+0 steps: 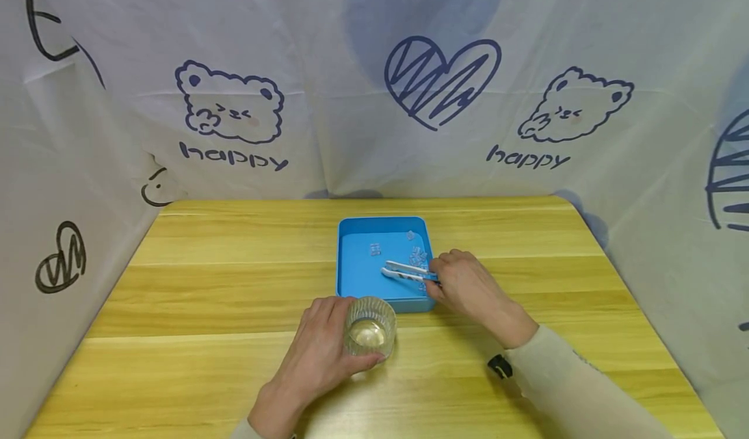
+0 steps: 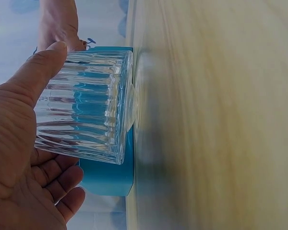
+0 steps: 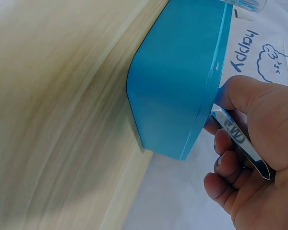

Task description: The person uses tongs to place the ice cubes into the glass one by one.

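Ribbed glass [image 1: 370, 328], clear, just in front of the blue tray [image 1: 358, 273] on the wooden desk [image 1: 205, 348]; whether its base touches the desk, I cannot tell. At its left, the left hand [image 1: 318, 346] grips it, thumb and fingers on opposite sides. Next, inside the tray, lie small clear pieces [image 1: 418, 255]: some near the middle, one toward the far right corner, a cluster by the right wall. White tongs [image 1: 404, 275] reach over them from the right, tips slightly apart (nothing shows between them). At the right wall, the right hand [image 1: 473, 291] pinches the tongs between thumb and fingers. A piece could slip if the tips catch only a corner; the glass could tip if knocked or gripped too loosely.
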The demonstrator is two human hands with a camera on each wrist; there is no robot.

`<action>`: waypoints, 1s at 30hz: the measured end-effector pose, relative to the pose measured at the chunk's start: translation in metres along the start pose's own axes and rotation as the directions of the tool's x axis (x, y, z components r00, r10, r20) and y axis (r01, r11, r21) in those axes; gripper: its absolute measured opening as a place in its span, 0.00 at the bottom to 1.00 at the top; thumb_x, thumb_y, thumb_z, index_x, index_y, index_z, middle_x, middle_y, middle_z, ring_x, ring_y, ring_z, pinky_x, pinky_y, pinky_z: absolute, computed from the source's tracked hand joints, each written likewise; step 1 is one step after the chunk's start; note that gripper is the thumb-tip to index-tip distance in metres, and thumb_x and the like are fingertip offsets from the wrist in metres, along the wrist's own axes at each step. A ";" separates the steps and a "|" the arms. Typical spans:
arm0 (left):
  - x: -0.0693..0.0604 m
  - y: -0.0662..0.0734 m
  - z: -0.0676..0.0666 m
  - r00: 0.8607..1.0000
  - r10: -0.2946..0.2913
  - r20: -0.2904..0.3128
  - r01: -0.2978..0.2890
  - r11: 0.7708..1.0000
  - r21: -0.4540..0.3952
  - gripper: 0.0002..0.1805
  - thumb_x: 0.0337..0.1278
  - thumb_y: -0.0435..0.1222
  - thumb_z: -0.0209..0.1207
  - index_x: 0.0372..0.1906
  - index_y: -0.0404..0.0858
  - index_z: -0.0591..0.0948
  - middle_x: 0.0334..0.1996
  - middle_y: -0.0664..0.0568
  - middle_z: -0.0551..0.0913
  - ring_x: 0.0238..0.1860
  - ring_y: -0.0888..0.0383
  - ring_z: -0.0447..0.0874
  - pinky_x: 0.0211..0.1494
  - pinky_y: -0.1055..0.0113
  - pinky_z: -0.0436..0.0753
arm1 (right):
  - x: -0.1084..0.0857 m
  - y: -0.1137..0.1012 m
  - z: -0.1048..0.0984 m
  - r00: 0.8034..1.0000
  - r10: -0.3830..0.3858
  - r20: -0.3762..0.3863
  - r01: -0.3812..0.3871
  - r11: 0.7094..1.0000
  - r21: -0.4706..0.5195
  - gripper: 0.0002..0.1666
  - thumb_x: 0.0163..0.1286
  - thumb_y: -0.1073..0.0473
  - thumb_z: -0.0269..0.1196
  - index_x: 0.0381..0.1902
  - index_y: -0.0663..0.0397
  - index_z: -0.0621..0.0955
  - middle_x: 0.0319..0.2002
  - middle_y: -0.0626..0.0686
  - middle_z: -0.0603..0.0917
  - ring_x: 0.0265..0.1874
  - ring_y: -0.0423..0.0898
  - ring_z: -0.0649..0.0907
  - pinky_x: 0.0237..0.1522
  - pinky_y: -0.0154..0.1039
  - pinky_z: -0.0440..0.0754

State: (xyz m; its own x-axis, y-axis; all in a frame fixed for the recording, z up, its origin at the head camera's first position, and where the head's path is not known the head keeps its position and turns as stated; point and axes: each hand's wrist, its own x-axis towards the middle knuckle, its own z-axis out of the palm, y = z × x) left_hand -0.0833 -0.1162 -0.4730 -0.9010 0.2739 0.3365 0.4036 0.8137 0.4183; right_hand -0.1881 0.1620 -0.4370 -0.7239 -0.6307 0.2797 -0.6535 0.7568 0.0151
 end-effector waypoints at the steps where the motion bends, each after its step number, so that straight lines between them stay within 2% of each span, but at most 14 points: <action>1: 0.000 0.000 0.000 1.000 0.000 0.000 0.000 1.000 0.000 0.52 0.32 0.62 0.83 0.60 0.34 0.79 0.52 0.47 0.84 0.56 0.47 0.80 0.64 0.50 0.79 | 0.000 0.000 0.000 1.000 -0.001 -0.001 0.001 1.000 0.002 0.19 0.67 0.58 0.69 0.21 0.50 0.71 0.19 0.45 0.67 0.23 0.45 0.66 0.31 0.40 0.70; 10: 0.000 0.000 0.000 1.000 0.007 -0.005 -0.007 1.000 -0.002 0.52 0.32 0.62 0.83 0.60 0.34 0.79 0.52 0.46 0.84 0.56 0.47 0.81 0.64 0.50 0.79 | -0.002 0.001 0.002 1.000 -0.005 -0.030 0.006 1.000 0.019 0.20 0.66 0.59 0.70 0.21 0.49 0.70 0.19 0.45 0.66 0.22 0.44 0.67 0.30 0.39 0.70; 18: 0.000 0.000 0.000 1.000 0.003 0.002 -0.003 1.000 0.006 0.52 0.31 0.63 0.83 0.61 0.35 0.79 0.52 0.47 0.84 0.57 0.48 0.81 0.63 0.50 0.78 | -0.005 0.000 0.000 1.000 0.022 -0.003 -0.022 0.999 0.038 0.15 0.67 0.56 0.70 0.25 0.52 0.77 0.21 0.45 0.71 0.24 0.45 0.70 0.32 0.40 0.73; 25: 0.000 -0.001 0.000 1.000 0.003 0.006 -0.003 1.000 0.017 0.52 0.32 0.63 0.82 0.61 0.36 0.79 0.52 0.48 0.84 0.57 0.48 0.80 0.62 0.51 0.77 | -0.009 0.000 -0.004 0.999 0.029 -0.032 -0.028 0.998 0.048 0.11 0.67 0.57 0.71 0.34 0.59 0.84 0.25 0.48 0.79 0.26 0.46 0.73 0.34 0.42 0.78; 30: 0.001 -0.001 0.000 1.000 0.009 0.002 -0.009 1.000 0.018 0.52 0.32 0.64 0.82 0.61 0.35 0.79 0.52 0.47 0.84 0.57 0.48 0.80 0.62 0.50 0.78 | -0.014 -0.001 -0.012 0.998 0.054 -0.041 -0.051 0.995 0.083 0.10 0.67 0.57 0.71 0.35 0.60 0.85 0.27 0.49 0.83 0.27 0.46 0.76 0.36 0.43 0.79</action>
State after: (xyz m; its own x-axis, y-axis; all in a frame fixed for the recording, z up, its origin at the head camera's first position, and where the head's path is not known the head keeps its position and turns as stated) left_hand -0.0845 -0.1170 -0.4735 -0.8977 0.2823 0.3384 0.4087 0.8205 0.3996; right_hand -0.1749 0.1723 -0.4295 -0.7485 -0.5810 0.3196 -0.6321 0.7709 -0.0789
